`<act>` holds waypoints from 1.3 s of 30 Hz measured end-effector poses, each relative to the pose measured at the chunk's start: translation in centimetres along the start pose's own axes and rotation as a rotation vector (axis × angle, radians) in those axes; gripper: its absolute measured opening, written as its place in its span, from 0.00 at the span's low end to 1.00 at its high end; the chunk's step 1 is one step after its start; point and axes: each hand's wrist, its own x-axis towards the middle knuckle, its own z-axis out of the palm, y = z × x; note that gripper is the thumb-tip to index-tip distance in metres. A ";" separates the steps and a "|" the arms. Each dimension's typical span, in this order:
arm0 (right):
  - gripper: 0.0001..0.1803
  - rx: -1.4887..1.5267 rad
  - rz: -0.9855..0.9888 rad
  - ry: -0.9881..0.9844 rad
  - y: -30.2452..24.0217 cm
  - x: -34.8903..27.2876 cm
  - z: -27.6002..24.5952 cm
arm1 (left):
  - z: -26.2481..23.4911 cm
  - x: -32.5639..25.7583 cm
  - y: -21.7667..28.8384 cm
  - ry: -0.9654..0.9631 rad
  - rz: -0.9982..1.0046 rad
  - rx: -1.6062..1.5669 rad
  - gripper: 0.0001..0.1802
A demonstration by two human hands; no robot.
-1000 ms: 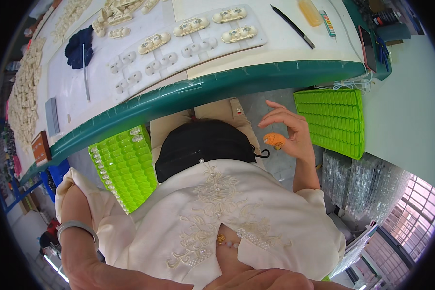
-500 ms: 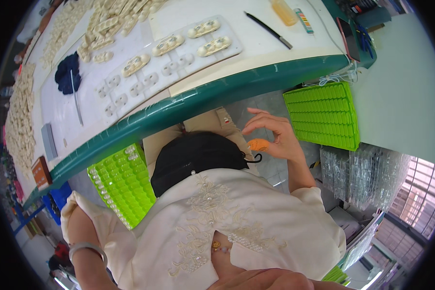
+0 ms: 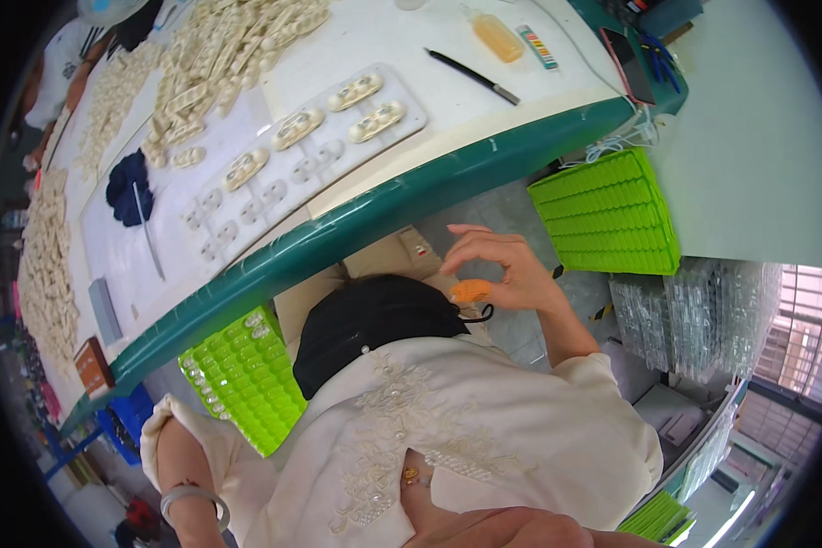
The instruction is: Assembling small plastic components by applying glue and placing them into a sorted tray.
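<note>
My right hand [image 3: 511, 274] hovers beside my lap, below the table's front edge. Its fingers curve apart from the thumb, and nothing shows between them. An orange textured finger cot [image 3: 470, 290] covers the thumb tip. At the lower left, my left forearm [image 3: 192, 521] wears a pale bangle [image 3: 194, 494]; the hand itself lies outside the picture. On the table, a white plate with recesses [image 3: 411, 111] carries several cream oval pieces [image 3: 299, 129] with round inserts. Neither hand touches it. A black face mask [image 3: 374, 320] hangs below my chest.
Piles of cream pieces [image 3: 233, 46] cover the table's far left. A dark blue cloth [image 3: 130, 187], thin metal rod [image 3: 149, 233], black pen [image 3: 472, 77] and amber bottle [image 3: 496, 39] lie on it. Green trays [image 3: 605, 215] stand under the right end, another green tray [image 3: 247, 379] by my left.
The whole view has shifted slightly, the table objects moving left in the picture. My right hand stays beside my lap with its fingers still curved apart. Nothing was picked up or put down.
</note>
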 end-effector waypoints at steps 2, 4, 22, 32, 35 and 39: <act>0.12 0.029 -0.036 0.006 0.1 -0.2 -0.3 | 3.2 1.1 -0.6 -0.050 0.020 -0.049 0.24; 0.12 0.035 -0.027 -0.009 -0.2 0.0 -0.4 | 5.4 -2.3 -0.3 -0.063 0.020 -0.043 0.24; 0.13 0.032 0.004 -0.023 0.0 0.0 -0.3 | 3.4 -1.2 0.2 -0.053 -0.013 0.033 0.23; 0.12 0.034 0.021 -0.023 0.1 0.1 -0.1 | 0.2 0.0 0.9 -0.570 -0.115 -0.166 0.22; 0.13 0.042 0.004 -0.006 0.2 0.0 -0.1 | 0.3 0.2 1.7 -0.477 -0.331 -0.179 0.21; 0.13 0.091 -0.043 -0.036 -0.4 0.4 0.1 | 0.6 -0.9 5.6 -0.092 -0.984 -0.751 0.20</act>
